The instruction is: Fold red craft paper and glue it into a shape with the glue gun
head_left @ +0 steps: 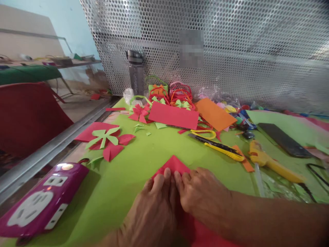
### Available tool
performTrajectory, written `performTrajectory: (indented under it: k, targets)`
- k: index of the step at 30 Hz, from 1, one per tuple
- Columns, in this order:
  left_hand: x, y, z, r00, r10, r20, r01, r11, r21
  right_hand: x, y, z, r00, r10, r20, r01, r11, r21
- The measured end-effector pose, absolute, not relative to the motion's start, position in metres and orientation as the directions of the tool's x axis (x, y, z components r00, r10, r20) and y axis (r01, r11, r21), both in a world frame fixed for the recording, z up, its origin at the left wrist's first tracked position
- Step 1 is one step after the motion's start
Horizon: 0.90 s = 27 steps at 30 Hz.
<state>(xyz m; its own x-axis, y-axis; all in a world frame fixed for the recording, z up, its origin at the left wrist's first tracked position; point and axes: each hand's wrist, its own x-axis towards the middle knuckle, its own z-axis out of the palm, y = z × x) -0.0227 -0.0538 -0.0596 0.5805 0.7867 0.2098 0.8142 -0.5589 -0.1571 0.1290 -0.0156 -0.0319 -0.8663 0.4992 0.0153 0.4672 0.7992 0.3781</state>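
A sheet of red paper lies on the green table surface, one pointed corner showing beyond my fingers and more of it under my right forearm. My left hand presses on the paper with its fingers bent and close together. Beside it, thumb and curled fingers of my right hand bear on the same sheet, almost touching the left fingertips. The part of the paper between my hands is hidden. Farther out lies a yellow and black utility knife, next to yellow-handled scissors.
A purple power strip stands at the left, near cut paper flowers. A yellow glue gun and a black phone lie at the right. Red card, orange card and a bottle stand before a perforated metal panel.
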Motion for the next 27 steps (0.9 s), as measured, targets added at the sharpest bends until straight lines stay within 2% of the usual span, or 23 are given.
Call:
performTrajectory:
  k: [3,8,10,12,16,18,24,27]
  targets:
    - [-0.024,-0.053,-0.055,0.583,0.790,0.190,0.812,-0.559,-0.165,0.129,-0.014,-0.022,-0.845,0.532,-0.050,0.494,0.814,0.306]
    - [-0.023,-0.049,-0.051,0.599,0.778,0.188,0.798,-0.560,-0.223,0.129,0.004,0.011,-0.747,0.614,-0.254,0.613,0.785,0.095]
    - [-0.023,-0.049,-0.049,0.606,0.773,0.189,0.791,-0.562,-0.240,0.131,0.012,0.014,-0.750,0.619,-0.234,0.627,0.778,0.048]
    - [-0.023,-0.049,-0.047,0.620,0.758,0.203,0.781,-0.570,-0.257,0.134,0.017,0.009,-0.766,0.610,-0.202,0.609,0.790,0.074]
    - [-0.021,-0.050,-0.043,0.636,0.726,0.262,0.770,-0.571,-0.286,0.140,0.017,-0.014,-0.809,0.583,-0.068,0.552,0.796,0.249]
    - [-0.021,-0.051,-0.042,0.621,0.730,0.285,0.782,-0.554,-0.286,0.141,0.017,-0.021,-0.816,0.577,-0.034,0.546,0.789,0.283]
    - [-0.025,-0.052,-0.044,0.620,0.733,0.280,0.784,-0.560,-0.269,0.141,0.022,-0.022,-0.827,0.562,0.011,0.550,0.805,0.223]
    - [-0.028,-0.047,-0.040,0.605,0.764,0.226,0.793,-0.550,-0.263,0.148,0.021,-0.019,-0.816,0.577,0.034,0.570,0.793,0.213]
